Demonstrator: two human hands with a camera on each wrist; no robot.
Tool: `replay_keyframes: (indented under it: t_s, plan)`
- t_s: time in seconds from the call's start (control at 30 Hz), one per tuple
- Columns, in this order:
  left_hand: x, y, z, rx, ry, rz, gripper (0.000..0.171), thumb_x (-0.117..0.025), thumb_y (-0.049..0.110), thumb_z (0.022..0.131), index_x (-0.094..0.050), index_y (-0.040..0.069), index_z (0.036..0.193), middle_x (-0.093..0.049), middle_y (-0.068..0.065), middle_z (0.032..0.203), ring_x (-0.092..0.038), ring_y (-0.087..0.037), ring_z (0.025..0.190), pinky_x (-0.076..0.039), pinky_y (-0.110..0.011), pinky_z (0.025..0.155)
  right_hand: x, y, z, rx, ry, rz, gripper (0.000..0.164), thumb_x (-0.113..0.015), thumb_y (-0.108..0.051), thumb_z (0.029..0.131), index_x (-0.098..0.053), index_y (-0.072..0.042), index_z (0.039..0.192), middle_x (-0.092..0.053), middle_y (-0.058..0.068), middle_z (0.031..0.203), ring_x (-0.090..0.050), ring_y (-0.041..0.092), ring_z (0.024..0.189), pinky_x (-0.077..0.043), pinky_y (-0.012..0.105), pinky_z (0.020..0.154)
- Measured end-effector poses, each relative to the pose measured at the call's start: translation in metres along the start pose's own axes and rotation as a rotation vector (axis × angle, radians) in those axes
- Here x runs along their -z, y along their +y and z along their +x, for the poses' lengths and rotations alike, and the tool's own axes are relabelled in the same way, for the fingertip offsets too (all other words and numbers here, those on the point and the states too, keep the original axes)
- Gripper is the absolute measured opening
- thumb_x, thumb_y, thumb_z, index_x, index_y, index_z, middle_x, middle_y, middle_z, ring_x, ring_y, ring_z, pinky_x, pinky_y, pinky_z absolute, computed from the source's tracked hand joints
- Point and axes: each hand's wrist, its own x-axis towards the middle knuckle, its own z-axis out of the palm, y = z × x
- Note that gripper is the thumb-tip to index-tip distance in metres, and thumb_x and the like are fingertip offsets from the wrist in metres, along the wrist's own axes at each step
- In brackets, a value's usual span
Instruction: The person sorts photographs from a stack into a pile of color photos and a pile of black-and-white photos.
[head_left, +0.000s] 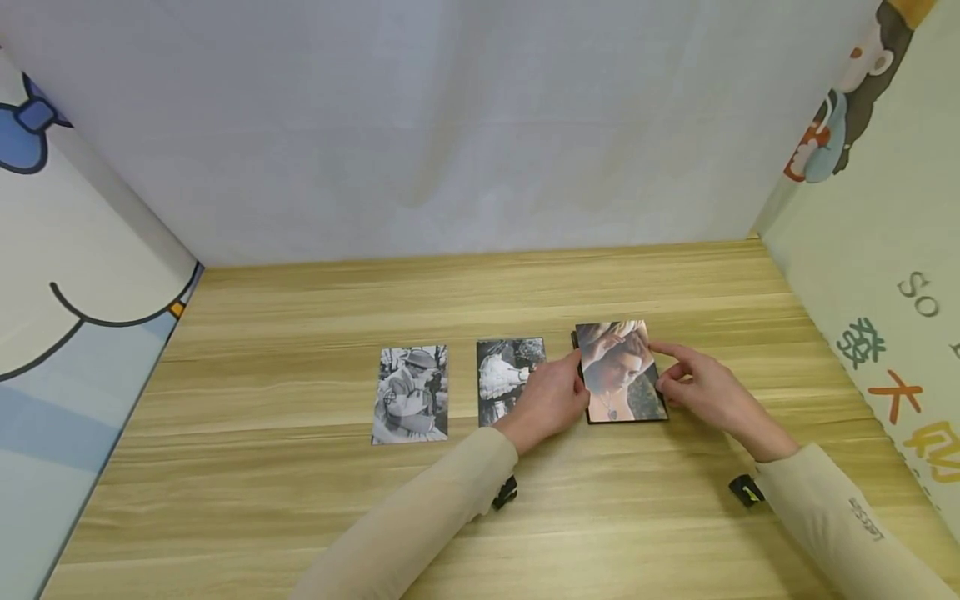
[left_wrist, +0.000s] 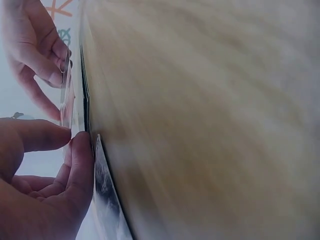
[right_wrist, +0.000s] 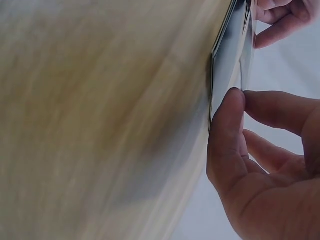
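A colour photo print (head_left: 617, 375) of a person's head and shoulders is held between both hands, just above a dark-edged stack of prints (left_wrist: 86, 95) on the table. My left hand (head_left: 551, 398) pinches its left edge between thumb and finger. At the right edge, my right hand (head_left: 705, 387) pinches the same print with thumb and fingertip. Under the left hand lies a black-and-white print (head_left: 504, 377), partly covered by that hand. Farther left, another black-and-white print (head_left: 409, 394) shows a figure in a hat and lies flat.
The wood-grain table (head_left: 285, 517) is bounded by a pale back wall (head_left: 465, 150) and side panels with cartoon drawings and lettering. Black straps or mounts (head_left: 746, 490) hang at the wrists, close over the tabletop.
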Motion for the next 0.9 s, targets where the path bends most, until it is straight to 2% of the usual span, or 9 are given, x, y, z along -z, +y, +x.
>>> replay_keyframes:
  t_s: [0.2, 0.6, 0.9]
  plan:
    - [0.0002, -0.0003, 0.0023, 0.008, -0.008, 0.021, 0.031, -0.066, 0.004, 0.091, -0.063, 0.004, 0.121, -0.059, 0.007, 0.070, -0.054, -0.010, 0.062, -0.045, -0.023, 0.058, -0.0017, 0.0030, 0.0037, 0.016, 0.001, -0.017, 0.058, -0.063, 0.002, 0.096, -0.043, 0.010, 0.150, -0.071, 0.014, 0.093, -0.065, 0.015, 0.074, -0.054, 0.024, 0.062]
    - [0.0027, 0.0019, 0.0050, 0.034, -0.035, 0.014, 0.028, -0.067, 0.004, 0.090, -0.065, 0.004, 0.118, -0.061, 0.006, 0.069, -0.055, -0.011, 0.060, -0.045, -0.023, 0.057, -0.0020, 0.0051, 0.0069, 0.008, -0.008, -0.041, 0.057, -0.063, 0.002, 0.095, -0.044, 0.010, 0.149, -0.071, 0.015, 0.092, -0.065, 0.014, 0.071, -0.054, 0.024, 0.060]
    - [0.0031, 0.0020, 0.0070, 0.060, -0.066, 0.001, 0.013, -0.068, 0.005, 0.091, -0.063, 0.008, 0.102, -0.060, 0.005, 0.070, -0.057, -0.012, 0.060, -0.047, -0.023, 0.058, -0.0009, 0.0045, 0.0076, -0.003, -0.034, -0.041, 0.056, -0.062, 0.001, 0.096, -0.043, 0.013, 0.148, -0.070, 0.017, 0.093, -0.066, 0.018, 0.071, -0.056, 0.027, 0.059]
